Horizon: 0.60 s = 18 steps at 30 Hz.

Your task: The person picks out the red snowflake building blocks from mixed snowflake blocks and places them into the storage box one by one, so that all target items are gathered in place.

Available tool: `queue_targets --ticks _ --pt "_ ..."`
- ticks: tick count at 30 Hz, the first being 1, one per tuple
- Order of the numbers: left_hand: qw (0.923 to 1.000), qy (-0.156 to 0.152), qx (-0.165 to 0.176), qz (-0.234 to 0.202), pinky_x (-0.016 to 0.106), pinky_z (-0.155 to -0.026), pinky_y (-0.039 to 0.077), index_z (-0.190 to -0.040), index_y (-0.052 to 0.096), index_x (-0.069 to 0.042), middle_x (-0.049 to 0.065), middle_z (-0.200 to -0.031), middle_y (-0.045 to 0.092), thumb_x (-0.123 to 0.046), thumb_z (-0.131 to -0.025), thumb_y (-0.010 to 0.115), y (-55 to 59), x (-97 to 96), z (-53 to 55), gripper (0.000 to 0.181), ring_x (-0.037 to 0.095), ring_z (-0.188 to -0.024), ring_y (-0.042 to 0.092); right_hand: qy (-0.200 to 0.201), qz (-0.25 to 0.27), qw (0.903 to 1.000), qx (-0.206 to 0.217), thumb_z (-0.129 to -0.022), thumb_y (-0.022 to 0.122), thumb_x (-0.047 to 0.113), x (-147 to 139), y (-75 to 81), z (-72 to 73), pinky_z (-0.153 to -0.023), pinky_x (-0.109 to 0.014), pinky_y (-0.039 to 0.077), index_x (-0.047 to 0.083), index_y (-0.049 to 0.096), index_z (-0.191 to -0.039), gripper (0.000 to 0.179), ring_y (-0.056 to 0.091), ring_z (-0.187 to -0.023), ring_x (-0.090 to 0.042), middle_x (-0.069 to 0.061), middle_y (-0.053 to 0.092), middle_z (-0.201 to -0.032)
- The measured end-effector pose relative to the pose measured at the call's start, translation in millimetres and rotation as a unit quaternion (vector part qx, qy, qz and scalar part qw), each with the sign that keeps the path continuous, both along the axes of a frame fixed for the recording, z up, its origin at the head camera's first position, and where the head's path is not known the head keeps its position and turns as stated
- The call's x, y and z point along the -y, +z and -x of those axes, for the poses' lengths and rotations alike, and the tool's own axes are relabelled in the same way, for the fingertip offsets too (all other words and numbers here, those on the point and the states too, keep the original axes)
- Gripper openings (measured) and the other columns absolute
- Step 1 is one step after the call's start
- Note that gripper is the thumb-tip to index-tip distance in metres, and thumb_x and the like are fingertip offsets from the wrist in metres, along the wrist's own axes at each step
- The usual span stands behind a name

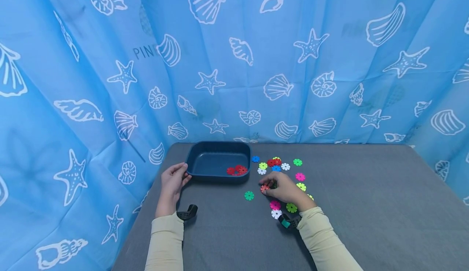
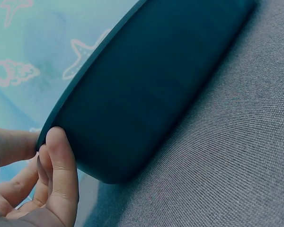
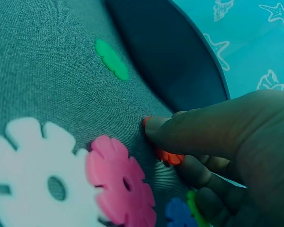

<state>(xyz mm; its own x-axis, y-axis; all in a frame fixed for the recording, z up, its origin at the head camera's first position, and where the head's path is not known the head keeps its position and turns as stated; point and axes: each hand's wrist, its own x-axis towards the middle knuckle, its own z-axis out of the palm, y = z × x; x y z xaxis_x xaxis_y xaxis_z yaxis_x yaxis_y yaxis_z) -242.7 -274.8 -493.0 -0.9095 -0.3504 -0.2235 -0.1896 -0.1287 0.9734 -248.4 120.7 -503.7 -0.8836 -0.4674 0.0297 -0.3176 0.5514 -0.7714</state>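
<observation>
A dark blue rectangular bin [image 1: 220,179] stands at the back left of the table, with several red notched plastic discs [image 1: 231,171] in its right end. My left hand [image 1: 172,183] pinches the bin's near-left rim; in the left wrist view the thumb and fingers lie on either side of that rim [image 2: 61,106]. To the right of the bin, my right hand [image 1: 283,189] pinches an orange-red notched disc [image 3: 170,156] between thumb and fingers, low over the cloth. The thumb covers part of this disc. A green disc [image 1: 249,195] lies just left of that hand.
Loose discs lie around my right hand: pink [image 1: 275,205] and white [image 1: 276,214] nearer me, and a red one [image 1: 277,162] among several others behind. A bright green disc [image 1: 297,162] lies farther right. Grey cloth [image 1: 366,206] covers the table, with a blue shell-print curtain [image 1: 227,112] behind.
</observation>
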Motion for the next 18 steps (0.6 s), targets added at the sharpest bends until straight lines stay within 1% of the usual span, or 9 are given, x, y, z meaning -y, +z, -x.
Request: queue_targets --ticks 7,12,18 --pt "1.0 -0.003 0.001 0.002 0.023 -0.087 0.063 -0.143 0.06 -0.004 0.012 -0.128 0.058 -0.029 -0.107 0.066 -0.4 0.7 0.5 0.045 0.013 -0.098 0.061 -0.004 -0.002 1.0 0.002 -0.091 0.082 0.007 1.0 0.0 0.0 -0.081 -0.034 0.055 0.007 0.079 -0.115 0.023 0.062 -0.093 -0.017 -0.004 0.072 -0.102" --pt "1.0 0.0 0.001 0.001 0.023 -0.086 0.064 -0.142 0.061 -0.004 0.011 -0.126 0.059 -0.028 -0.107 0.066 -1.1 0.0 1.7 0.042 0.014 -0.099 0.061 -0.001 -0.004 1.0 -0.003 -0.091 0.082 0.007 0.9 0.3 0.0 -0.081 -0.034 0.055 0.007 0.08 -0.114 0.022 0.062 -0.093 -0.017 -0.004 0.073 -0.104" --pt "1.0 0.002 0.005 0.002 0.023 -0.085 0.064 -0.142 0.061 -0.004 0.01 -0.126 0.059 -0.03 -0.107 0.066 -0.9 0.1 1.3 0.044 0.015 -0.098 0.061 -0.001 -0.006 1.0 -0.006 -0.092 0.082 0.009 0.2 -0.4 0.1 -0.08 -0.034 0.054 0.009 0.081 -0.111 0.018 0.062 -0.094 -0.018 -0.004 0.073 -0.104"
